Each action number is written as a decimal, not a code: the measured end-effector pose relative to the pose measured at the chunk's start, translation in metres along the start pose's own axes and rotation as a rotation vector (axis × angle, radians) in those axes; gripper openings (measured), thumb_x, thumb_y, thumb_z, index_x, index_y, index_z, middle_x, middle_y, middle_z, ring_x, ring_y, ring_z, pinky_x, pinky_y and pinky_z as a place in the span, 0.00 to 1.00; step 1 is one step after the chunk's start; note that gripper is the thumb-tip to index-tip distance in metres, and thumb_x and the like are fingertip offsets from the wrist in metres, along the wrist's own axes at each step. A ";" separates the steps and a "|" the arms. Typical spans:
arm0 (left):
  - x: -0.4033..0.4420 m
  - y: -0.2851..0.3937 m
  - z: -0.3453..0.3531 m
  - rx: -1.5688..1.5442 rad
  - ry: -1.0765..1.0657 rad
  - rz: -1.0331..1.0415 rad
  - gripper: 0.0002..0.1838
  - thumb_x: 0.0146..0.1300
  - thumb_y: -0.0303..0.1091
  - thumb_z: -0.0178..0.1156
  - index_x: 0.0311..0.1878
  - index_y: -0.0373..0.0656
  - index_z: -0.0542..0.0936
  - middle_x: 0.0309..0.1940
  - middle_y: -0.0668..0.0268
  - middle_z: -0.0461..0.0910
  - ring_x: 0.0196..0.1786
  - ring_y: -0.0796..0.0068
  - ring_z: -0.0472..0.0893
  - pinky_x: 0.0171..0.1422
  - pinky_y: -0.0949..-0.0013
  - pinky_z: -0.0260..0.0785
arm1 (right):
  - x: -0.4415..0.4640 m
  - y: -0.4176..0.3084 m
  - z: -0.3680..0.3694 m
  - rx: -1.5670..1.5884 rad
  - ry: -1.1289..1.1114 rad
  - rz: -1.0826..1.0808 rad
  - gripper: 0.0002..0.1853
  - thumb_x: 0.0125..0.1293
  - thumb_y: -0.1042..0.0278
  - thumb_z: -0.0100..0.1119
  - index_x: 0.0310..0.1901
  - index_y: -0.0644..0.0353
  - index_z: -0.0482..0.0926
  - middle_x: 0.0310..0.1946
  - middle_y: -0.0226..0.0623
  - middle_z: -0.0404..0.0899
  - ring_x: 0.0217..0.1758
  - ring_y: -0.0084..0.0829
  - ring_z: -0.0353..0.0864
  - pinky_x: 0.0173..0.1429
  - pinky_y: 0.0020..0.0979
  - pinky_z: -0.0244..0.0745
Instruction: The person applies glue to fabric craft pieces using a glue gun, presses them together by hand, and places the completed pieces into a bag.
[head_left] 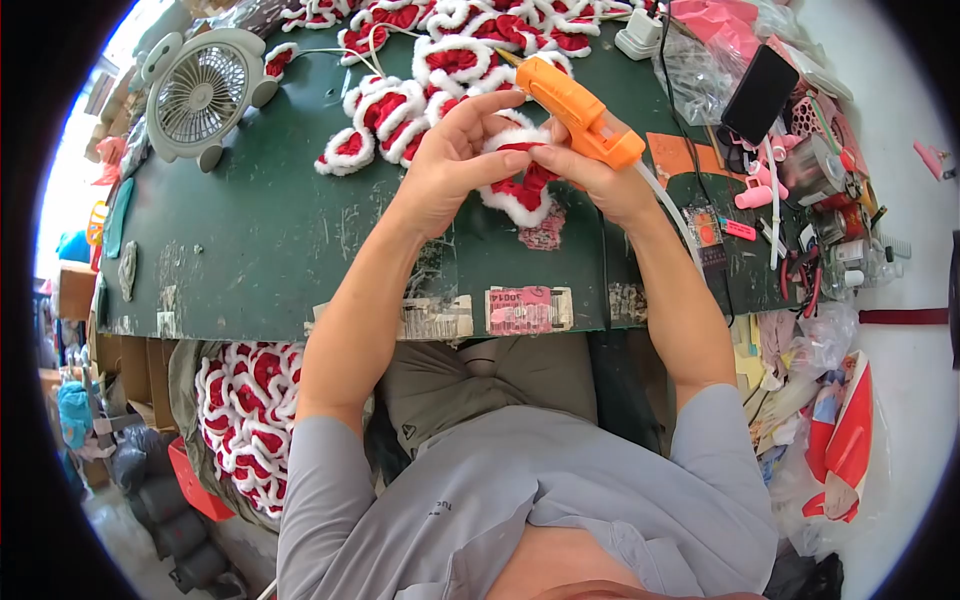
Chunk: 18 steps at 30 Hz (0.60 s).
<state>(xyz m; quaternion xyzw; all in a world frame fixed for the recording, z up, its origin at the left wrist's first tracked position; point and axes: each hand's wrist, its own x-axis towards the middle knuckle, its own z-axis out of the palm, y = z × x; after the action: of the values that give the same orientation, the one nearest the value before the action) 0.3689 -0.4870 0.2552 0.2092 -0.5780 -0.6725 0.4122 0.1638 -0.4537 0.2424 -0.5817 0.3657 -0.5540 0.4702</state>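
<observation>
Both my hands are raised over the green table, around a red piece with white fluffy trim. My left hand pinches the piece's upper edge between thumb and fingers. From the other side, the thumb of my right hand presses on the same piece. An orange glue gun also rests in my right hand, its nozzle pointing up and left and its white cord running down past my wrist. More red and white fluffy pieces are heaped just beyond my hands.
A grey fan stands at the table's back left. On the right lie a black phone, cables, pink clips, pliers and jars. Below the table's left edge, a sack holds many red and white pieces.
</observation>
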 end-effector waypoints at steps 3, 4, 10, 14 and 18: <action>-0.001 -0.001 0.002 0.044 0.016 -0.022 0.30 0.64 0.25 0.67 0.69 0.37 0.71 0.42 0.70 0.78 0.46 0.82 0.78 0.54 0.77 0.71 | 0.000 0.002 0.003 0.034 -0.017 -0.031 0.09 0.62 0.76 0.69 0.39 0.58 0.76 0.34 0.24 0.75 0.33 0.15 0.74 0.36 0.19 0.69; 0.000 -0.005 0.002 0.024 0.030 -0.001 0.29 0.65 0.24 0.66 0.69 0.36 0.70 0.42 0.69 0.79 0.46 0.81 0.80 0.52 0.76 0.73 | 0.000 0.001 0.003 0.035 -0.023 -0.028 0.09 0.62 0.76 0.69 0.39 0.58 0.76 0.34 0.24 0.75 0.33 0.15 0.74 0.36 0.19 0.69; 0.000 -0.017 0.005 0.034 0.082 0.131 0.32 0.61 0.25 0.69 0.69 0.37 0.69 0.37 0.63 0.83 0.39 0.77 0.82 0.43 0.74 0.74 | -0.005 0.011 -0.005 0.088 0.019 0.109 0.13 0.62 0.76 0.67 0.46 0.56 0.76 0.40 0.26 0.78 0.42 0.19 0.78 0.46 0.24 0.72; -0.007 -0.013 0.007 0.127 0.183 0.140 0.35 0.55 0.26 0.74 0.67 0.37 0.72 0.32 0.67 0.81 0.34 0.82 0.79 0.37 0.77 0.69 | -0.005 0.017 -0.008 0.129 0.010 0.090 0.13 0.62 0.77 0.65 0.46 0.57 0.73 0.44 0.31 0.78 0.48 0.23 0.79 0.53 0.26 0.73; -0.011 -0.016 0.011 0.115 0.169 0.209 0.30 0.55 0.26 0.74 0.61 0.38 0.75 0.31 0.66 0.80 0.34 0.80 0.79 0.38 0.75 0.70 | -0.005 0.019 -0.004 0.183 -0.016 0.083 0.12 0.65 0.76 0.64 0.47 0.57 0.73 0.45 0.31 0.79 0.45 0.22 0.79 0.47 0.23 0.72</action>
<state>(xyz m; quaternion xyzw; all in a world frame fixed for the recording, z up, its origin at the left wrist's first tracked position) 0.3617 -0.4718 0.2405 0.2269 -0.5974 -0.5716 0.5147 0.1612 -0.4551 0.2225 -0.5251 0.3335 -0.5603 0.5469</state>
